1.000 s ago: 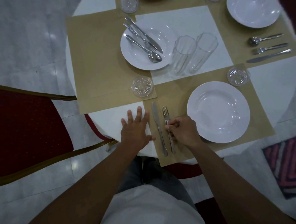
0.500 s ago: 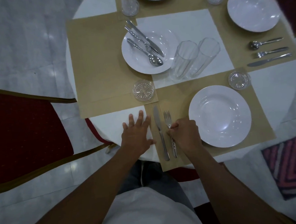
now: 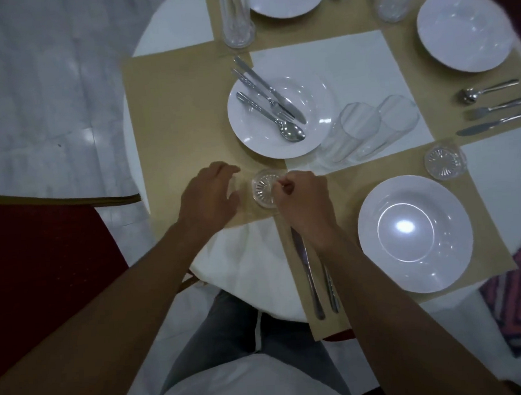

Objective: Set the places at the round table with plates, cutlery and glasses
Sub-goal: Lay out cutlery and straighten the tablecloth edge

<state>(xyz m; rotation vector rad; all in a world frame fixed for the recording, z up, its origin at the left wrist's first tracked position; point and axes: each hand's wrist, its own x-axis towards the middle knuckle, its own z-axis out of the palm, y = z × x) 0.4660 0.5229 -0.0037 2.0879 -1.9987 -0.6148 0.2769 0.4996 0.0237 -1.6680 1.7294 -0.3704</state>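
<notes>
Two hands meet over a glass coaster (image 3: 263, 187) at the near corner of the left paper placemat (image 3: 182, 110) as we lay the round table (image 3: 247, 258). Our right hand (image 3: 305, 204) is curled, thumb and forefinger pinching the coaster's right rim. Our left hand (image 3: 209, 197) hovers just beside it, fingers loosely spread and holding nothing. Beyond them a loaded plate (image 3: 314, 104) carries a loose knife (image 3: 273, 92), fork (image 3: 256, 89) and spoon (image 3: 292, 132), with two empty tumblers (image 3: 367, 128) just beside it. The near place already has its near plate (image 3: 415, 234), a laid knife (image 3: 307, 273) and laid fork (image 3: 332, 290) partly under our right forearm, and a second coaster (image 3: 444, 162) at its far corner. We judge the step in hand to be seating the pinched coaster for the unset place on the left. Done well, that means lifting it by the rim rather than dragging it, since thin paper would likely ride along. The left palm could press the mat flat meanwhile. We would keep the coaster at a corner, out of the way of the plate and cutlery to come, and lower any tumbler onto it gently, glass against glass.
</notes>
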